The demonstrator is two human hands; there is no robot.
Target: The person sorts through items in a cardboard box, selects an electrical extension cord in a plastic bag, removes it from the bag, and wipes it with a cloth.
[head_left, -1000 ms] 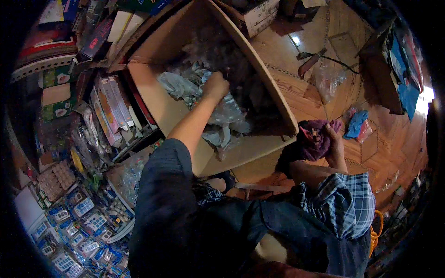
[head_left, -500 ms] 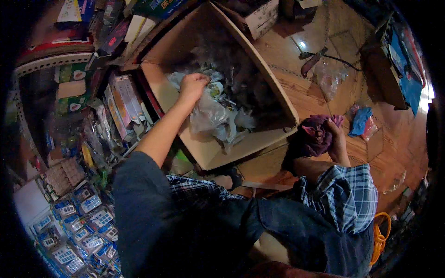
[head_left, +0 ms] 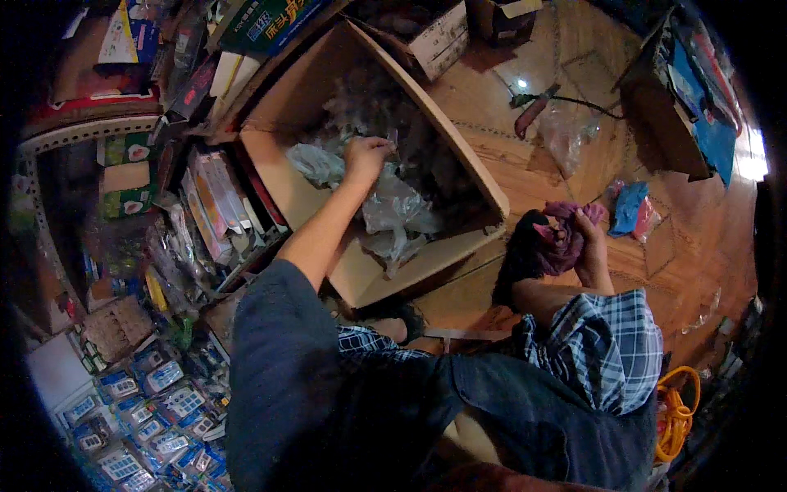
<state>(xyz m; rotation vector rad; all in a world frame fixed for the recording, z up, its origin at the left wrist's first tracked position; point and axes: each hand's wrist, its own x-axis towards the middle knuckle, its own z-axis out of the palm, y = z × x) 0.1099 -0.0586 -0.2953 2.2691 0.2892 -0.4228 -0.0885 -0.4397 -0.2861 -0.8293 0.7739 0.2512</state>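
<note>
In the head view, the person's left hand (head_left: 368,157) reaches into a cardboard box (head_left: 365,275), its fingers bent and drawn together over a heap of crumpled plastic (head_left: 398,205). Whether those fingers pinch any of it cannot be told, since the fingertips blend into the clutter. The plastic lies inside the box, some of it to the left of the hand and more below it, spreading over the near part of the box floor; the far side is too dark to read.

The right hand (head_left: 592,242) grasps a purple cloth (head_left: 560,238), bunched up with its folds gathered at the top. It is held near the right knee, just beside the box's right corner and outside it.

On the wooden floor (head_left: 500,160) to the right of the box lie a clear bag (head_left: 567,141), a brownish tool (head_left: 537,113) with a dark cord, and a blue and red packet (head_left: 631,211) near the cloth. Farther right stands an open carton (head_left: 660,123) with a blue sheet at its side. An orange cord (head_left: 674,422) lies coiled beside the plaid shorts (head_left: 611,344). At lower left, blue blister packs (head_left: 168,410) cover a wide patch, below a brownish tray (head_left: 119,328).
</note>
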